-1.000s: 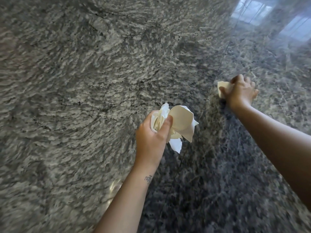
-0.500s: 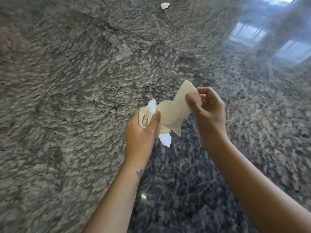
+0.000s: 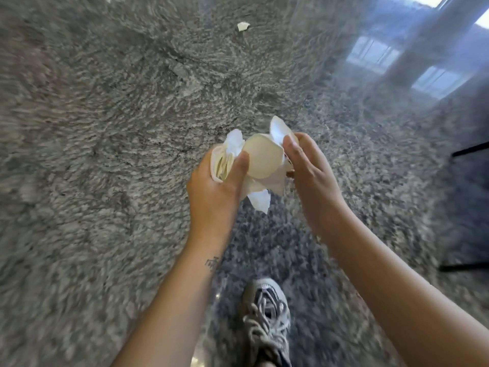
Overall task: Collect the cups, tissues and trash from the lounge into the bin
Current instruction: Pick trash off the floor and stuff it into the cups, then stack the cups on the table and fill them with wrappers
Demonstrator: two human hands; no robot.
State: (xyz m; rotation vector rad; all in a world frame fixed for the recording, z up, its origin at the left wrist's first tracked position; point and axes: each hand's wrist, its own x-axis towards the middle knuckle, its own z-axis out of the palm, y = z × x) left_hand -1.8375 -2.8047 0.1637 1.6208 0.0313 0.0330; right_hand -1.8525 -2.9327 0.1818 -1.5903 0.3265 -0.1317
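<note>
My left hand [image 3: 214, 186] is shut on a bundle of crumpled cream paper cups and white tissues [image 3: 260, 162], held at chest height over the floor. My right hand [image 3: 309, 170] presses a white scrap of paper [image 3: 277, 129] against the right side of the same bundle, fingers pinched on it. Far ahead, one more small white scrap [image 3: 243, 26] lies alone on the floor. No bin is in view.
The floor [image 3: 105, 128] is polished grey speckled granite with window reflections [image 3: 375, 53] at the upper right. My grey laced shoe [image 3: 267, 319] shows at the bottom middle. Dark thin furniture legs [image 3: 468, 151] stand at the right edge.
My right hand picked a scrap off the floor at the right, then carried it to the bundle in my left hand. The view has risen, so my shoe and a far scrap show.
</note>
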